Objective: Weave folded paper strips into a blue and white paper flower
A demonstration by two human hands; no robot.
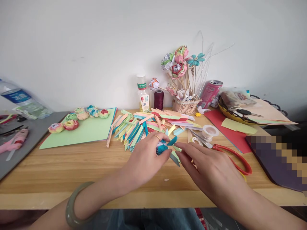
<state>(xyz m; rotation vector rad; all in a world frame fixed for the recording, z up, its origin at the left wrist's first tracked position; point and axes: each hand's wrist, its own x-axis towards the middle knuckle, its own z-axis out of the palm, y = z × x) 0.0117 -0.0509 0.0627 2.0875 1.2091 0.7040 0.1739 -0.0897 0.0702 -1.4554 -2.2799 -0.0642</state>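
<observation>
A partly visible folded paper flower (162, 148), with blue and whitish folds and blue and pale green strips sticking out, is gripped between the thumb and fingers of my left hand (148, 150). My right hand (211, 166) meets it from the other side, its thumb and index finger closed at the pale green strip (177, 149). Fingers cover much of the flower. Just behind my hands, a heap of folded paper strips (134, 129) in many colours spreads over the wooden table (96, 169). Red-handled scissors (216, 147) lie beyond my right hand.
Several finished paper flowers (71, 125) rest on green sheets (96, 134) at left. Against the wall stand a bottle (141, 92), dark red thread (158, 100), a flower basket (184, 105) and a pink can (211, 94). Clear tape (211, 131) is beside the scissors.
</observation>
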